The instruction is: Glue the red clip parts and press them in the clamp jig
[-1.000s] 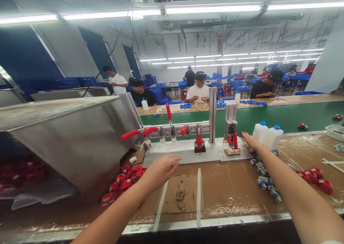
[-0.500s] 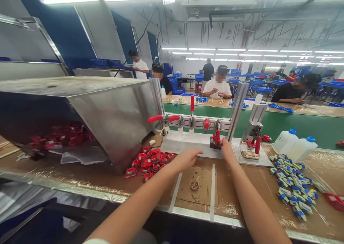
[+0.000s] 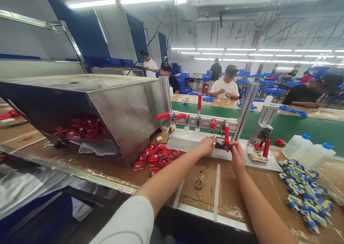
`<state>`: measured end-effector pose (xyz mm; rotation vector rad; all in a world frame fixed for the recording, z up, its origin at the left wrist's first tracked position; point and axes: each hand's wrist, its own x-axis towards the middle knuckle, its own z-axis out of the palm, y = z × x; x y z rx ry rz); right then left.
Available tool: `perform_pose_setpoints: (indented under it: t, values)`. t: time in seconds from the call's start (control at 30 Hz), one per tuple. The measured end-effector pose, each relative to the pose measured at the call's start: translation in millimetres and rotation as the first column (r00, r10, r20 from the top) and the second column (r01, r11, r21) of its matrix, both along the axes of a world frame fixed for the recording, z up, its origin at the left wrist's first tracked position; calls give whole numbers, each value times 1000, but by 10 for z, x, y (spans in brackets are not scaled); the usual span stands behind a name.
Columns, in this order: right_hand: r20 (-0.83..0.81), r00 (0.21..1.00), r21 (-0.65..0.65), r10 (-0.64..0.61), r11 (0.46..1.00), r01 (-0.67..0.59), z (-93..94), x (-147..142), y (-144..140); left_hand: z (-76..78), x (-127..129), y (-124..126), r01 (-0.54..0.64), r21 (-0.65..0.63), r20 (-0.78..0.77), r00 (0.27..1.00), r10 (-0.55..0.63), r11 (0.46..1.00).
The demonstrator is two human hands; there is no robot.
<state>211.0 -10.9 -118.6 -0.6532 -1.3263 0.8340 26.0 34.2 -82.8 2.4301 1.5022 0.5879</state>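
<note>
Both hands have been brought together at the red-handled toggle clamp (image 3: 226, 136) on the grey fixture plate (image 3: 188, 140). A second ago the right hand (image 3: 236, 154) was out by the glue bottles (image 3: 295, 146); now its fingers are closed about the handle, the left hand (image 3: 207, 146) resting loosely curled on the plate just beside it.

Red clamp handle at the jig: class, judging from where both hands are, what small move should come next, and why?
Probably press the red clamp handle down. The right hand is at it, the left hand rests on the white jig plate beside it, and the handle stands upright.
</note>
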Motion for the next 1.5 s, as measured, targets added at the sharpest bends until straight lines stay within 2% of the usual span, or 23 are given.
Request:
perform_pose_setpoints:
  t: [0.1,0.2,0.3,0.4,0.47,0.57,0.7,0.83,0.93,1.03,1.1,1.2,1.27,1.3,1.37,1.4,1.43,1.47,1.5]
  values:
    - [-35,999,-33,-35,999,34,-56,-13,-1,134,-490,-366,9,12,-79,997,-8,1000]
    - [-91,995,-20,46,999,-48,-30,-25,-31,316,-1059,-774,-106,107,-200,972,126,989]
    - [-172,974,62,149,988,-141,129,-53,-51,409,-1488,-1139,-211,131,-273,932,240,969]
    - [-186,970,124,155,983,-134,386,-129,-22,334,-1668,-1420,-222,100,-327,914,243,970]
    - [-180,978,148,103,986,-76,574,-201,31,231,-1675,-1542,-228,105,-370,894,251,968]
    - [-145,987,135,-72,987,92,839,-290,152,80,-1614,-1628,-260,135,-446,845,293,956]
    - [-41,951,154,-305,939,308,1121,-318,309,-44,-1528,-1645,-305,177,-490,797,352,936]
    - [-21,939,171,-344,924,343,1322,-296,427,-37,-1431,-1649,-300,196,-450,819,357,934]
    - [-1,942,162,-336,930,331,1495,-256,600,51,-1260,-1548,-232,198,-284,916,282,952]
    - [102,940,132,-327,941,313,1753,-196,910,123,-969,-1249,-115,117,-38,992,120,986]
    - [202,932,69,-301,954,293,1954,-159,1125,98,-741,-980,-44,8,127,991,43,999]
    - [296,914,-28,-277,954,298,2155,-129,1243,-80,-448,-626,58,-163,376,927,8,985]
    - [254,923,-9,-291,953,303,2093,-136,1089,-249,-327,-482,117,-233,497,868,15,965]
    - [208,929,30,-306,951,306,1979,-147,944,-331,-290,-440,126,-236,527,849,18,963]
    - [141,930,131,-340,937,323,1603,-172,563,-466,-251,-403,123,-191,540,842,0,974]
    - [165,925,169,-343,933,317,1365,-181,354,-513,-242,-400,123,-156,534,845,-21,980]
    - [297,913,213,-280,951,222,1118,-185,152,-547,-238,-404,129,-123,531,846,-44,984]
    - [503,854,232,-132,973,14,881,-187,-33,-568,-236,-409,146,-95,532,843,-73,985]
    - [654,756,204,-3,963,-173,668,-190,-191,-581,-235,-414,164,-72,539,836,-100,984]
